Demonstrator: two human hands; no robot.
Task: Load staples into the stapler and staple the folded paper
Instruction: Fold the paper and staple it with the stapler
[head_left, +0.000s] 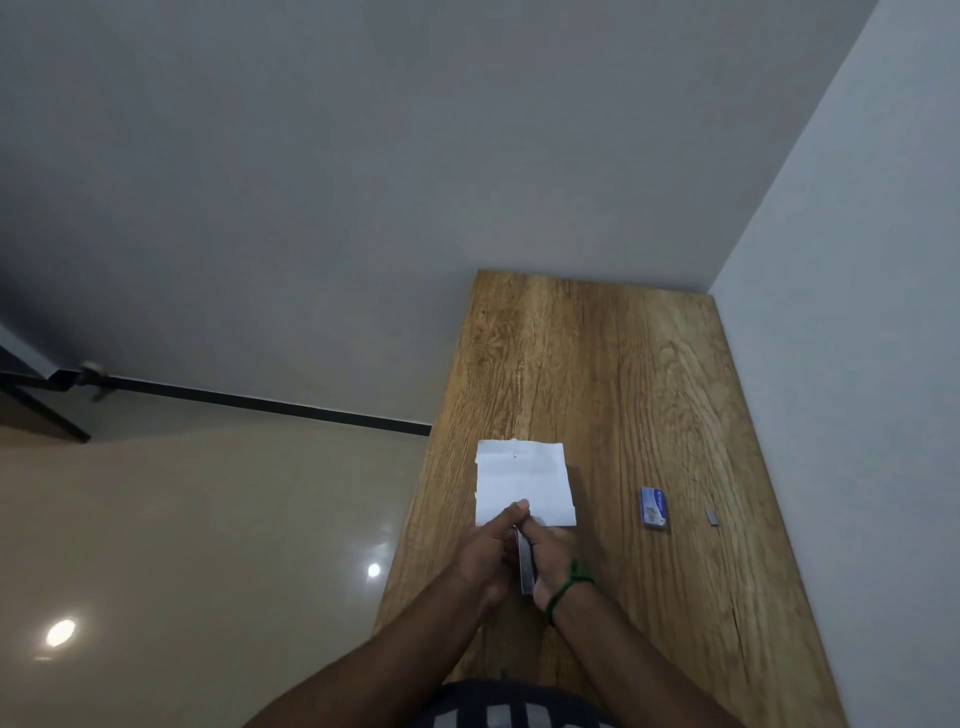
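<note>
A dark metal stapler (525, 564) is clasped between both hands, just in front of the near edge of the folded white paper (522, 478). My left hand (488, 556) wraps it from the left, thumb up over the paper's edge. My right hand (548, 558), with a green cord at the wrist, grips it from the right. The stapler's front end is hidden by my fingers. A small blue staple box (652, 508) lies to the right on the wooden table (623, 364), and a short strip of staples (712, 516) lies further right.
The table stands in a corner, with a white wall along its right side and a grey wall behind. Its left edge drops to a glossy beige floor. A dark door frame stands at the far left.
</note>
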